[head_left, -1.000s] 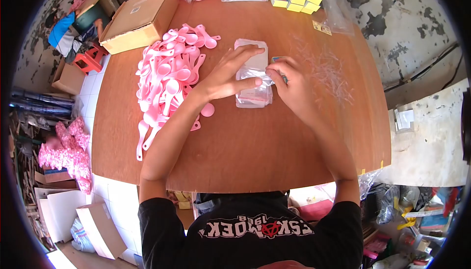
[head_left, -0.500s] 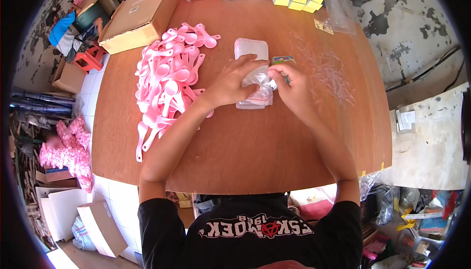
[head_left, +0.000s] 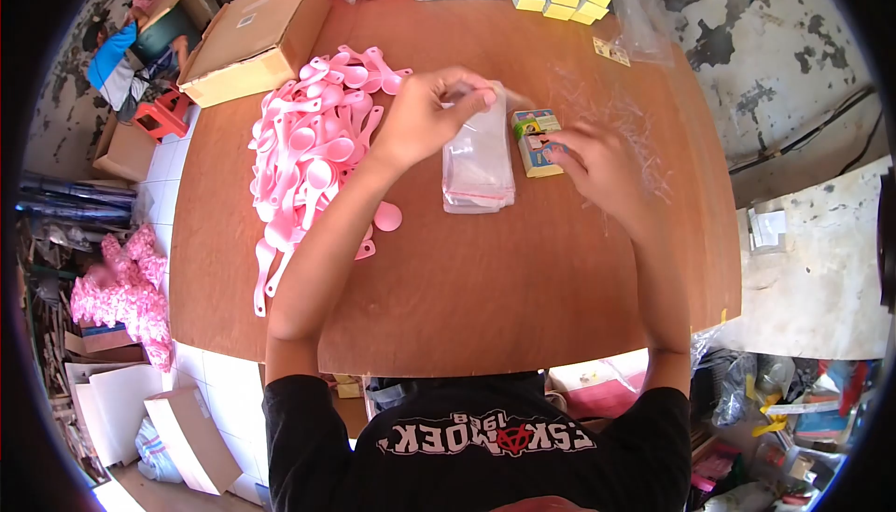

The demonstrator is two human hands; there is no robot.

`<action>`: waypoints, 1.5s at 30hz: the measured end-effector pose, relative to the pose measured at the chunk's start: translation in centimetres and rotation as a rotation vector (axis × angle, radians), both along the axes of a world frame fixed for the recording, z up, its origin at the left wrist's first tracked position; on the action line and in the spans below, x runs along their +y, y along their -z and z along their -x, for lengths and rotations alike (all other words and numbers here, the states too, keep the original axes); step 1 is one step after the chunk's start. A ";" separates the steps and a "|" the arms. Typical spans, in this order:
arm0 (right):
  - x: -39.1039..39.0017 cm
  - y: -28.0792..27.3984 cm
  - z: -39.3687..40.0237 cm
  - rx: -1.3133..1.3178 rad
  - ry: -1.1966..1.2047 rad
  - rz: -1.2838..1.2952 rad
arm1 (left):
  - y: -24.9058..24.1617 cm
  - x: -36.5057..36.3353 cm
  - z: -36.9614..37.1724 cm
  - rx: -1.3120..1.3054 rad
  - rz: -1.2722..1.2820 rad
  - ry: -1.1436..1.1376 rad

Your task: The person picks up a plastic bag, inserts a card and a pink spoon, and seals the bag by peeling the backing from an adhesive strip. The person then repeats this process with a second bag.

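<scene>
Pinching the far end of clear bags [head_left: 478,162] with the left grip [head_left: 427,118]. Holding the right grip [head_left: 607,162] at 1 small box [head_left: 530,150] just beside, too blurred to tell whether grasping. All on the surface [head_left: 457,297], with pink spoons [head_left: 313,143] heaped left.

A neat stack of clear plastic bags [head_left: 478,162], long and narrow, lies flat with its length running away from the wearer, its glossy film lightly creased and a reddish strip crossing the end nearest the wearer, while the film at the far end is blurred and partly hidden. Just beside the stack of bags, on its right and apart from it, sits a small block of printed cards [head_left: 536,126], blue and green on top and yellow along the sides, its right part covered from view.
</scene>
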State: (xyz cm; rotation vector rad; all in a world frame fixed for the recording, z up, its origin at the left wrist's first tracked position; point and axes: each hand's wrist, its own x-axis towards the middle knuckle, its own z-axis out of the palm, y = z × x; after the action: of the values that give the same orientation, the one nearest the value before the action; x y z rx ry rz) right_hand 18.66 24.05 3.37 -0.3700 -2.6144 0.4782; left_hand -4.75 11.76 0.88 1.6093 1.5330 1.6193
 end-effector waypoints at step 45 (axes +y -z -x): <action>-1.2 -7.0 3.7 0.462 -0.021 0.441 | -5.4 -2.3 -1.8 -0.327 0.165 0.149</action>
State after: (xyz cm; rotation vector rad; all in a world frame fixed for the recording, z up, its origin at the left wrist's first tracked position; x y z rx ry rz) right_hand 14.92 22.85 10.42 -0.3218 -2.0563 1.0198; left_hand -2.99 9.50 6.30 1.2666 1.3071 1.5414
